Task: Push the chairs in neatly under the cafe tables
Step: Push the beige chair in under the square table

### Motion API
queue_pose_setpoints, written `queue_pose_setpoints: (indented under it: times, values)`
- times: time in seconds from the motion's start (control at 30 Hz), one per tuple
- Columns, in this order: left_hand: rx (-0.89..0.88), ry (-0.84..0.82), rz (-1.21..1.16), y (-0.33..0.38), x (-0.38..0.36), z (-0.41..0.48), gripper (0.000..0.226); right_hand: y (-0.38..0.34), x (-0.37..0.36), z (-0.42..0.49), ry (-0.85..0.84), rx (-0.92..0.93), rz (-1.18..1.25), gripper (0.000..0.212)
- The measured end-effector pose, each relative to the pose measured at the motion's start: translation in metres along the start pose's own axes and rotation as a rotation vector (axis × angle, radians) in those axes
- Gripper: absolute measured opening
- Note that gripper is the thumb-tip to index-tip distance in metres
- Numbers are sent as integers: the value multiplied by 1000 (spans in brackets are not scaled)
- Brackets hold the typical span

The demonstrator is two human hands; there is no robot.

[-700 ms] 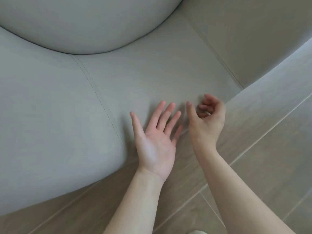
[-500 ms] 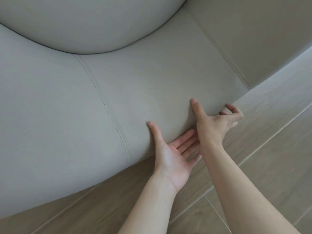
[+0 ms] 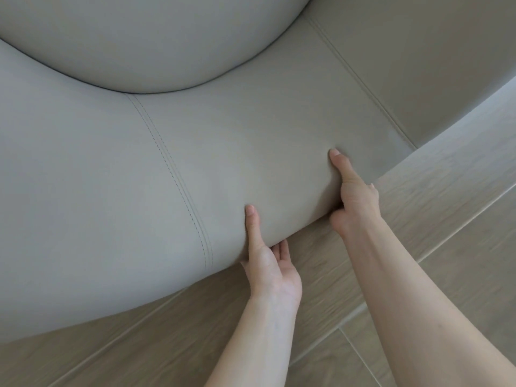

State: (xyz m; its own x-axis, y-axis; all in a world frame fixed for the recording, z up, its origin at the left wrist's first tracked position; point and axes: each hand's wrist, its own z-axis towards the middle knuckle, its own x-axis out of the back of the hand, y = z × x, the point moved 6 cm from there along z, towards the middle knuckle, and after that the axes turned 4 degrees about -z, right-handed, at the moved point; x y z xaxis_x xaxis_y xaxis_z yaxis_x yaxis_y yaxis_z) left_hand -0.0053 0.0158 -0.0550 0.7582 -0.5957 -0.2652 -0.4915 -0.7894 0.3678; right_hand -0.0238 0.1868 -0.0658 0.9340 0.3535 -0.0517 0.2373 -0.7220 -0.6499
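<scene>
left hand (image 3: 269,263) and right hand (image 3: 353,202) are both clamped on the padded back roll of the grey upholstered chair (image 3: 139,191) — thumbs pressed on top, fingers hooked under its lower edge. a moment ago they hung open and clear of it, then slid beneath. the grip looks set, so the shove can likely begin. the chair fills the view above the wood-look floor (image 3: 446,219) — no cafe table shows, so the distance left can't be judged.

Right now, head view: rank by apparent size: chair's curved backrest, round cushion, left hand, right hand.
1. curved backrest
2. round cushion, cropped by the frame
3. left hand and right hand: alike, fingers partly hidden under the backrest, so unranked
</scene>
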Motion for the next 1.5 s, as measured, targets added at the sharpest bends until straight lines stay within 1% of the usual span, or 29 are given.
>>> queue_pose_setpoints:
  times: [0.03,0.1,0.17,0.23,0.27,0.33,0.43,0.47,0.57,0.67,0.7,0.77,0.83,0.9,1.0,1.1,1.2,1.3,1.4,1.5]
  values:
    - [-24,1,1,5,0,-4,95,-1,-1,-6,-3,-15,2,69]
    - [-79,5,-9,19,0,-16,84,-4,-3,-23,-17,-33,1,61]
    - [-114,12,-1,40,1,-37,65,-11,-3,-52,-22,-26,3,54]
    - [-148,10,3,69,1,-64,46,-20,-7,-88,-28,-8,17,56]
    - [-170,12,7,86,0,-80,42,-27,-10,-109,-30,-2,25,57]
    - [-218,22,23,124,-6,-112,41,-40,-21,-156,-44,-6,61,61]
    - [-279,50,17,183,-22,-159,50,-68,-47,-225,-59,-6,82,62]
    - [-297,56,14,204,-33,-174,50,-79,-59,-247,-55,-10,72,64]
    - [-339,46,43,259,-74,-217,38,-116,-94,-297,-55,-11,54,73]
    - [-371,65,48,304,-121,-251,28,-160,-135,-330,-60,31,21,73]
    - [-381,79,48,316,-136,-260,31,-176,-148,-337,-53,48,19,73]
    - [-417,104,31,340,-171,-277,47,-208,-177,-348,-45,70,31,73]
    - [-454,142,-1,362,-201,-288,57,-235,-204,-358,-29,80,55,75]
    - [-448,153,-11,381,-232,-297,57,-262,-230,-366,21,109,50,76]
    - [-439,107,-17,408,-279,-306,49,-302,-272,-373,94,159,14,77]
    - [-436,112,-34,434,-319,-309,45,-335,-313,-375,151,173,-19,83]
    - [-405,65,-50,462,-372,-306,44,-374,-360,-374,189,208,-27,87]
    - [-371,85,-78,488,-429,-303,49,-414,-414,-372,190,226,-28,90]
    - [-381,128,-83,514,-488,-294,60,-453,-468,-367,199,243,-33,96]
    - [-393,176,-92,519,-521,-290,68,-478,-499,-354,201,243,-15,98]
